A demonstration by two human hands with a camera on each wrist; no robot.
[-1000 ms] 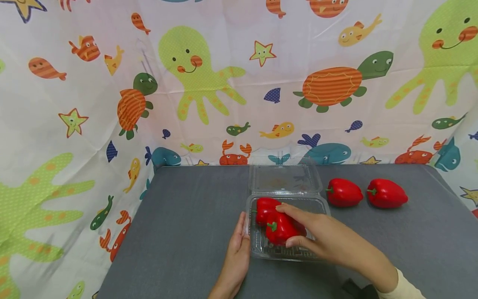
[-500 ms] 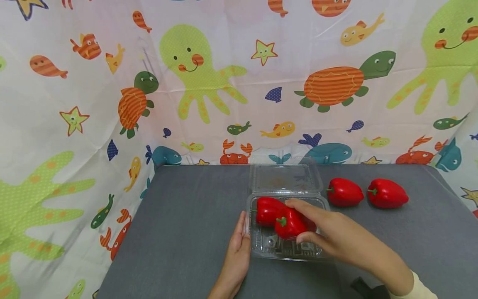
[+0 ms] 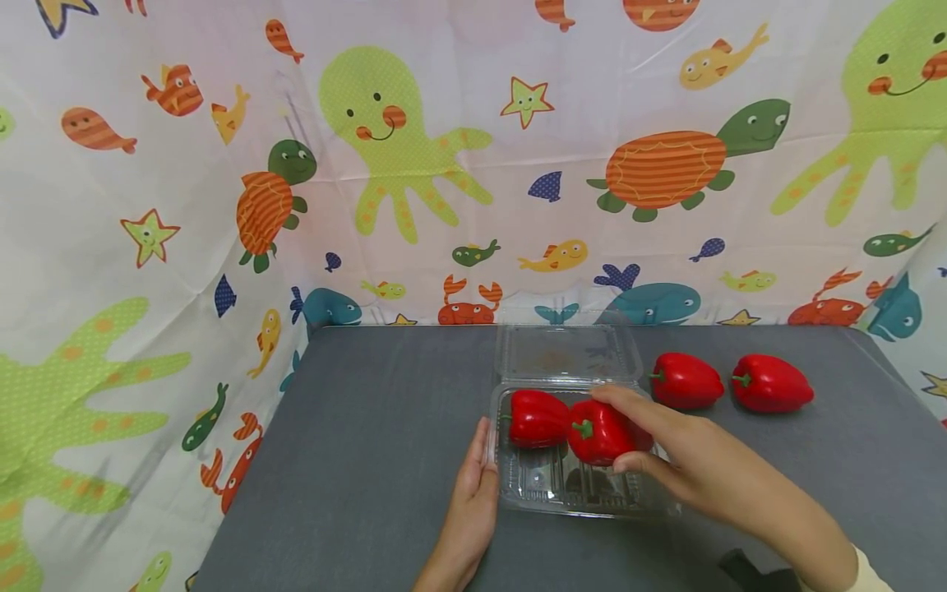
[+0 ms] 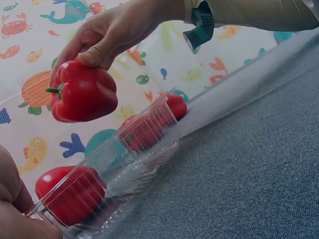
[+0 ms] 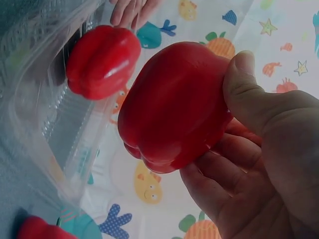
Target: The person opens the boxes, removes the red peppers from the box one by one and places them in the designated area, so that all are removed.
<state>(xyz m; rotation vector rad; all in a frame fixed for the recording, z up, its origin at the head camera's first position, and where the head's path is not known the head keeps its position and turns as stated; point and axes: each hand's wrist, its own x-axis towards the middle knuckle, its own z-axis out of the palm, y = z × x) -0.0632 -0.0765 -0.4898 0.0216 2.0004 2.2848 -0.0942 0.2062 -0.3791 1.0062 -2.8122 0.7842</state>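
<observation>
My right hand [image 3: 703, 460] grips a red bell pepper [image 3: 601, 432] between thumb and fingers, its green stem facing left. In the left wrist view this pepper [image 4: 83, 93] hangs above the clear plastic container [image 4: 144, 142], not touching it. Another red pepper [image 3: 538, 418] lies in the left part of the container [image 3: 562, 506], whose lid [image 3: 565, 353] is folded back. My left hand [image 3: 468, 510] rests against the container's left wall with its fingers straight in the head view; the left wrist view shows its thumb at the rim.
Two more red peppers [image 3: 686, 381] [image 3: 773, 383] lie on the grey table [image 3: 370, 444] to the right of the lid. A curtain [image 3: 444, 99] printed with sea animals stands behind and to the left of the table.
My right hand has moved the held pepper rightward, from in front of the other pepper to the container's right half. My left hand has stayed at the container's left side.
</observation>
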